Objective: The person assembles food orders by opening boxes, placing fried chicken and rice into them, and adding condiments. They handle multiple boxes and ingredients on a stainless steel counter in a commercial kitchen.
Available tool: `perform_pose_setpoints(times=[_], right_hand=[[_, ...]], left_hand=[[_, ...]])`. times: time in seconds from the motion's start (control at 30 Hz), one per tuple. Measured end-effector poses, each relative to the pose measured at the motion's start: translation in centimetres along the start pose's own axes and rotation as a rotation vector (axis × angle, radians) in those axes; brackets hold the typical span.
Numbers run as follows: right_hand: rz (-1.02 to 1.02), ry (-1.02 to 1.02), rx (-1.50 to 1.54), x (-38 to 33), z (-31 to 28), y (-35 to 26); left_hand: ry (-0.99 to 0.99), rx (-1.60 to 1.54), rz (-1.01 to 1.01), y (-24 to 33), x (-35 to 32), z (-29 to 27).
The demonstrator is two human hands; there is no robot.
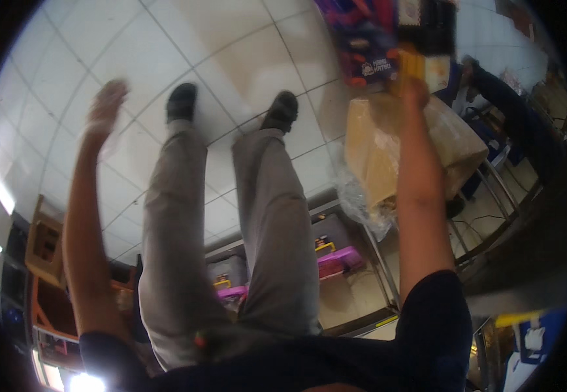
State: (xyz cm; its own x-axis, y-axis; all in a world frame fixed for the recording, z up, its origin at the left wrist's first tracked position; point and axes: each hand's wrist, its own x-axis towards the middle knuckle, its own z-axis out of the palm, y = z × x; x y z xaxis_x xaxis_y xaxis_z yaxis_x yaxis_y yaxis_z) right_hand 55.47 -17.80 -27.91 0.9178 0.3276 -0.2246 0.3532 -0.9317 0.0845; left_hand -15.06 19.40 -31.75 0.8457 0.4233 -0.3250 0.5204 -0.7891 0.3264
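My left hand is out over the floor on the left, blurred, its fingers stretched out and nothing visible in them. Something thin and see-through shows around its wrist. On the right, my right hand is closed against a yellow flat-sided object, whose exact kind is too blurred to tell. Just beyond it is a purple and red printed package. Below this hand stands a brown cardboard box with clear plastic film hanging at its side.
Black items lie beyond the yellow object. Another person's dark sleeve reaches in from the right. A metal-legged stand is under the box. Pink and grey containers sit behind my legs. Cardboard boxes and shelves are at left.
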Motion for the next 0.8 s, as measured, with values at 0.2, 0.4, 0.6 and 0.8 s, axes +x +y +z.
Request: perform_pose_setpoints(times=[0.2, 0.4, 0.6, 0.8], right_hand=[[-0.035, -0.067, -0.04, 11.2, -0.9, 8.5], [0.213, -0.27, 0.052, 16.0, 3.3, 7.3], [0.216, -0.048, -0.525, 13.1, 3.8, 5.5], [0.364, 0.371, -0.634, 9.6, -3.0, 8.6]], left_hand=[[-0.866, 0.333, -0.23, -3.8, -18.3, 7.9], [-0.861, -0.303, -0.818, 1.1, -27.5, 9.0], [-0.696, -0.773, -1.412, 1.2, -29.5, 5.4], [-0.071, -1.066, -1.015, -1.2, -23.0, 3.2]])
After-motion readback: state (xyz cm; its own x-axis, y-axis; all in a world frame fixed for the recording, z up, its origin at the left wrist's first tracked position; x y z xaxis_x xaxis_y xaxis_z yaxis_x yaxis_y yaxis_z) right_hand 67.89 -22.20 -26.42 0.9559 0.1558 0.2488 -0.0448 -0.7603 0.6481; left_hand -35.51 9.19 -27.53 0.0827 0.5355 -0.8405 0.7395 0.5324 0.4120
